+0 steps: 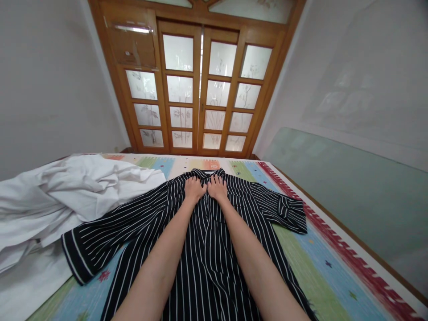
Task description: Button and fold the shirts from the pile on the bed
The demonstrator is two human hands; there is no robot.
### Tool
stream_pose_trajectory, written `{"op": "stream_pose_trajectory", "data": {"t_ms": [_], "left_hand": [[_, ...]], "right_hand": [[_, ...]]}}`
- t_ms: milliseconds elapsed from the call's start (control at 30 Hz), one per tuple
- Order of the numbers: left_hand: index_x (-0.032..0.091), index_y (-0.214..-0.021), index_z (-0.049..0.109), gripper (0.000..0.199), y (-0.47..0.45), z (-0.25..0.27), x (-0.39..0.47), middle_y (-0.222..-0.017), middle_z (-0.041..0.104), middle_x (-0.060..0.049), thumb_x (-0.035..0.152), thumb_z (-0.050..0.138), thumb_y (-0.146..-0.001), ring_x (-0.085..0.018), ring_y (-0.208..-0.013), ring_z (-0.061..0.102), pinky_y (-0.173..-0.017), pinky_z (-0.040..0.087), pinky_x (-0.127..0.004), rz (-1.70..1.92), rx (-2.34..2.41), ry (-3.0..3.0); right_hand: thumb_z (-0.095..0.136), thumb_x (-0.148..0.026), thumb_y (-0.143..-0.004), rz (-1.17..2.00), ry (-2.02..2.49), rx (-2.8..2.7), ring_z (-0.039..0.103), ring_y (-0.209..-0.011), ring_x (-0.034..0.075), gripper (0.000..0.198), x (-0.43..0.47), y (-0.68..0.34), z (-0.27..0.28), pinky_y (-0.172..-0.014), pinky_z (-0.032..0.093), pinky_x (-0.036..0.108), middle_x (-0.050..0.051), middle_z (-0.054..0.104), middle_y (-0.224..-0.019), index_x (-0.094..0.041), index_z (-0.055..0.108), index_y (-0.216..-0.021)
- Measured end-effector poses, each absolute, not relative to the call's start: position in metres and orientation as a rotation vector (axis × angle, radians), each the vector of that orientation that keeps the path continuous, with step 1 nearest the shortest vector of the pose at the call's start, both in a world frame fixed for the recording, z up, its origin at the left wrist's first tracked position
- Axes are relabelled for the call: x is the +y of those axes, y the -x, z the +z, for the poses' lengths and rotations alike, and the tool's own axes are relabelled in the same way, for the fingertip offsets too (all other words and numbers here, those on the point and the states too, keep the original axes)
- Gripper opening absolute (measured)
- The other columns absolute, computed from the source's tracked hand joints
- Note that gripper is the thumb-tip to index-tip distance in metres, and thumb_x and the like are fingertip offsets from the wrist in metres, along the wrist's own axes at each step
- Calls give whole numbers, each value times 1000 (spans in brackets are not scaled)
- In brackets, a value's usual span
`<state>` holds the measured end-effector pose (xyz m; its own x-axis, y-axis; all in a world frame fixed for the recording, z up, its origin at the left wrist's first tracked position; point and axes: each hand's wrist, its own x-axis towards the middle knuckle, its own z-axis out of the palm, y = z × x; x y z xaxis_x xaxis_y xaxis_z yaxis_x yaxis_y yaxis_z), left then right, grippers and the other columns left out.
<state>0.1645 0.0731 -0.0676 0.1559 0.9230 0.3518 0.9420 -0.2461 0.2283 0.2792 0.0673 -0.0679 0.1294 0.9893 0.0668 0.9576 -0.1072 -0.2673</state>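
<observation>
A black shirt with white stripes [203,249] lies spread out front side up, its collar [209,173] at the far end. Just below the collar, my left hand [194,189] has its fingers bent onto the cloth left of the front opening. My right hand [218,187] mirrors it on the other side, thumbs almost meeting at the middle. Both hands appear closed on the fabric; the fingertips are partly hidden. The left sleeve [110,227] stretches out toward the near left, and the right sleeve [284,207] points right with its cuff folded up.
Crumpled white cloth [73,191] is heaped on the left, touching the striped sleeve. Beneath everything is a colourful patterned bed cover [321,263]. A pale green headboard-like panel [351,187] borders the right side. Wooden doors with glass panes [200,89] stand beyond the far edge.
</observation>
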Motion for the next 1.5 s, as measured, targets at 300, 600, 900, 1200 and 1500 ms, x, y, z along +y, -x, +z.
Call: {"op": "stream_pose_trajectory", "data": {"t_ms": [300, 600, 900, 1200, 1500], "left_hand": [[22, -130, 61, 65, -124, -47, 79, -140, 55, -14, 66, 39, -87, -37, -129, 47, -104, 37, -50, -349, -1928, 2598], [17, -141, 49, 60, -70, -59, 84, -151, 43, -13, 51, 43, -92, -31, -142, 35, -114, 27, -45, -313, -1774, 2650], [23, -153, 30, 93, -72, -71, 79, -160, 23, -12, 81, 35, -80, -37, -148, 16, -116, 13, -58, -212, -1926, 2641], [15, -149, 37, 80, -55, -68, 82, -158, 29, -13, 68, 23, -91, -32, -147, 23, -117, 20, -52, -285, -2001, 2649], [13, -148, 38, 76, -20, -78, 93, -158, 30, -11, 62, 37, -89, -28, -147, 23, -119, 20, -41, -298, -1816, 2725]], "right_hand": [[28, -63, -94, 215, 2223, -1893, 20, -145, 34, 79, 49, -297, -64, -115, 15, 49, 16, 24, -160, -10, 30, -152], [40, -57, -93, -22, 2112, -2051, 19, -146, 29, 72, 38, -359, -61, -116, 17, 41, 14, 25, -159, -13, 36, -150], [20, -83, -83, 223, 2432, -1789, 7, -147, 43, 98, 13, -353, -67, -115, 3, 55, 13, 12, -163, -19, 21, -156], [16, -70, -92, 67, 2457, -1796, 35, -136, 41, 82, 3, -388, -51, -108, 25, 55, 21, 41, -149, -15, 49, -143], [19, -74, -89, 41, 2518, -1860, 16, -147, 35, 82, -16, -464, -83, -117, 13, 50, 6, 18, -163, -27, 21, -156]]}}
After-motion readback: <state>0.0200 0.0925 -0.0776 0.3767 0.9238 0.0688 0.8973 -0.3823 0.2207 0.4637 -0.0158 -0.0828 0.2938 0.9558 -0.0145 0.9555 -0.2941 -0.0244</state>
